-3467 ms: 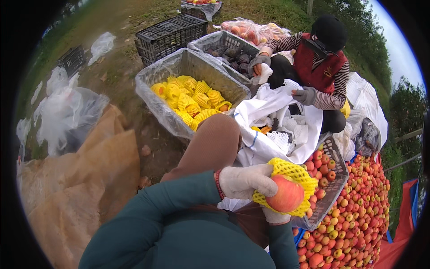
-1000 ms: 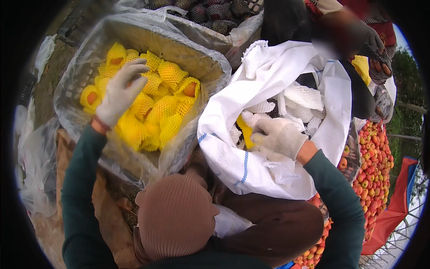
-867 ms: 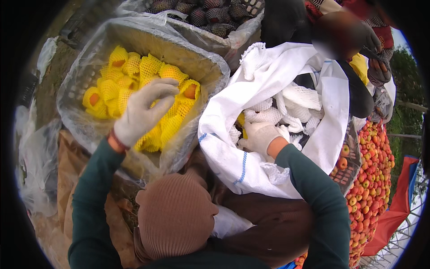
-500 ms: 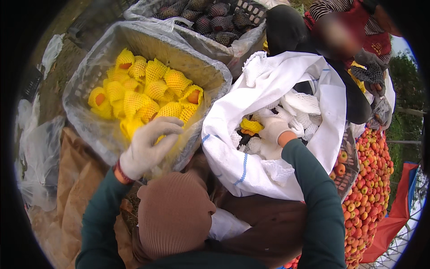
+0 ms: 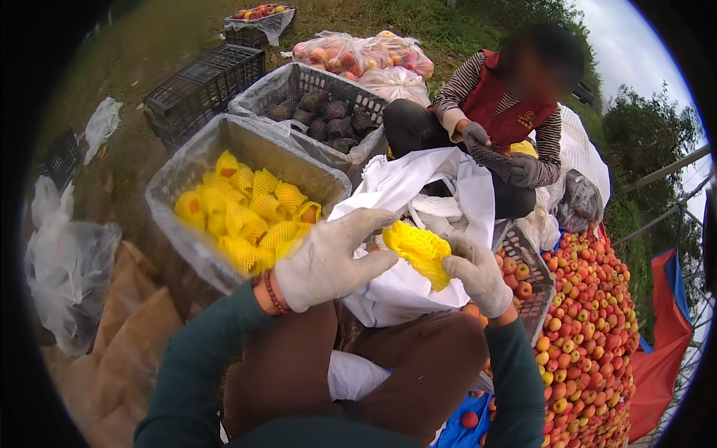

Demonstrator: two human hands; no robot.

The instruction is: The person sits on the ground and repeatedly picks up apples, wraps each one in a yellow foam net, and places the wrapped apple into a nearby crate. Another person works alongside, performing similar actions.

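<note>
A yellow foam fruit net (image 5: 418,252) is raised over my lap, pinched at its right end by my gloved right hand (image 5: 480,276). Its shape looks flattened, and no fruit shows inside it. My gloved left hand (image 5: 332,257) is at the net's left end, thumb and fingers spread apart; whether the fingertips touch it I cannot tell. Behind both hands stands a white woven sack (image 5: 467,175) with white foam nets (image 5: 437,213) in it. To the left, a plastic-lined crate (image 5: 168,190) holds several fruits in yellow nets (image 5: 243,224).
Another lined crate (image 5: 250,104) holds fruit in dark nets. Opposite me, a person (image 5: 515,112) in grey gloves handles a dark net. A large heap of red apples (image 5: 582,351) lies at right, by a crate (image 5: 534,280). Brown sheeting (image 5: 123,306) and clear plastic (image 5: 67,261) lie left.
My right hand has come out of the sack with the yellow net. My left hand has moved right from the crate toward it. The view has tilted up.
</note>
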